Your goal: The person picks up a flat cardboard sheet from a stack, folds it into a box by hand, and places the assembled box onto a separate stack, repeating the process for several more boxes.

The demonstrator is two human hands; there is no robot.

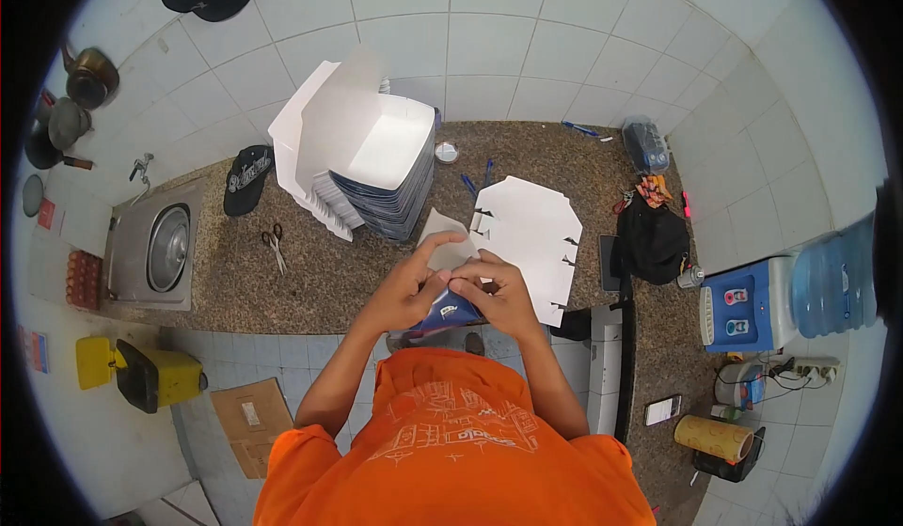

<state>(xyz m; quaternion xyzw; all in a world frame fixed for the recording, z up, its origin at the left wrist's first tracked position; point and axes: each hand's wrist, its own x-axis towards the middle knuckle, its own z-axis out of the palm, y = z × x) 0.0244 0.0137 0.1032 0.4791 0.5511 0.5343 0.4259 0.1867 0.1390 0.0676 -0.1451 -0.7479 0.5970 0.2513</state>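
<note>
Both hands are on a partly folded paperboard box (450,312), blue with a small white print outside and white inside, at the counter's front edge. My left hand (410,286) grips its left side, with the thumb and fingers closed on the board. My right hand (500,293) pinches the right side, its thumb close to the left thumb. Flat white die-cut blanks (531,230) with dark slotted tabs lie just right of the hands. Behind and to the left stands a tall stack of nested folded boxes (384,206), blue outside and white inside.
Larger white board pieces (306,150) lean behind the stack. On the granite counter (329,286) are scissors (274,249), a black cap (248,180), pens (468,184) and a black bag (651,239). A sink (150,253) is left, a water dispenser (750,305) right.
</note>
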